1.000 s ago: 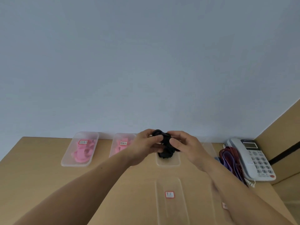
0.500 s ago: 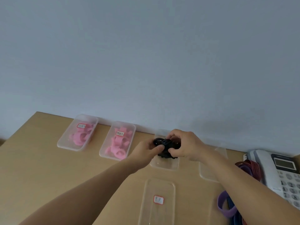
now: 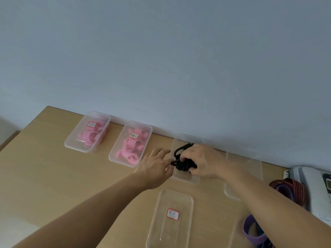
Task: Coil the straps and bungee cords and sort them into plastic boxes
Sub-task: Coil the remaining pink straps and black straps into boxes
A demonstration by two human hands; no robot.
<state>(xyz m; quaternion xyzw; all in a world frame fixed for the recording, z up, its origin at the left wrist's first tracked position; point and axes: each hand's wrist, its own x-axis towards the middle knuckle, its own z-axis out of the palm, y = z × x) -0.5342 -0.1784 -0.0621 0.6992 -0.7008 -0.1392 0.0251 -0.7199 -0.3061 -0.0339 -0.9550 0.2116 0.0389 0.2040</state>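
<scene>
A black bungee cord, wound into a bundle, sits low inside a clear plastic box at the back of the wooden table. My right hand grips the bundle from the right, fingers curled over it. A loop of the cord sticks up behind the fingers. My left hand lies at the box's left wall with fingers straight and spread, its tips touching the cord's end. Red and purple straps lie loose at the right.
Two lidded boxes of pink straps stand at the back left. A clear lid with a red-edged label lies in front of the box. An empty clear box and a white telephone are at the right. A purple strap lies near the front.
Both hands lowered the black cord from above the box down into it. My left hand's fingers have straightened and loosened from the bundle. The view has tilted and shifted.
</scene>
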